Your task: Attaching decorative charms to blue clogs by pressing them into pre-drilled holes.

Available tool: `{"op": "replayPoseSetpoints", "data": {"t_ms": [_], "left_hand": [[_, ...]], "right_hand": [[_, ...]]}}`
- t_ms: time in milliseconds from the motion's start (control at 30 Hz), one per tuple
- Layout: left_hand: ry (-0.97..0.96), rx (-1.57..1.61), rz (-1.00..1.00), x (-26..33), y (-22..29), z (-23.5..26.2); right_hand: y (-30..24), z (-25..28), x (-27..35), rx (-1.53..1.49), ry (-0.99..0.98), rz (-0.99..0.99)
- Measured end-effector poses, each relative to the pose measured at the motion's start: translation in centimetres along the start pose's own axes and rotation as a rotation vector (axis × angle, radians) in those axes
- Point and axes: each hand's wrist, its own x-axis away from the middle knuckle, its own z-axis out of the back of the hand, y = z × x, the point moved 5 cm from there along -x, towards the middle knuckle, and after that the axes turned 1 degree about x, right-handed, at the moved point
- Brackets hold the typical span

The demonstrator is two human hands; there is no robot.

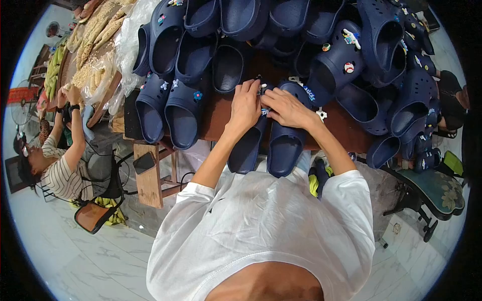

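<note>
Two navy foam clogs stand side by side at the table's near edge, heels toward me: a left clog (pixel 246 152) and a right clog (pixel 285 153). My left hand (pixel 244 107) is closed over the toe of the left clog, its fingers bent at the front. From the other side, my right hand (pixel 288 108) reaches across with fingertips pinched beside that toe. What the right fingertips hold is hidden. A small white charm (pixel 262 88) shows between the hands. Blue-and-white letter charms (pixel 308 93) sit just beyond my right hand.
More clogs with charms crowd the brown table (pixel 213 125), including a pair (pixel 182 118) on the left and a pile (pixel 374 75) on the right. A white charm (pixel 321 115) lies nearby. At left, another person (pixel 65 168) works beside corn cobs (pixel 98 35). A phone (pixel 144 163) rests on a wooden stool.
</note>
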Motion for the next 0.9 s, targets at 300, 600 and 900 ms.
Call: {"op": "replayPoseSetpoints", "data": {"t_ms": [300,600,900], "left_hand": [[-0.050,-0.061,0.025,-0.8,0.0,-0.2],[-0.039,-0.089,-0.023,-0.9,0.2,-0.7],[0.091,-0.159,-0.076,-2.7,-1.7,-2.4]], "right_hand": [[1.6,0.0,1.0,-0.134,0.169,-0.113],[4.6,3.6,2.4,0.208,0.573,-0.380],[-0.3,-0.4,2.5,0.101,0.418,-0.287]]}}
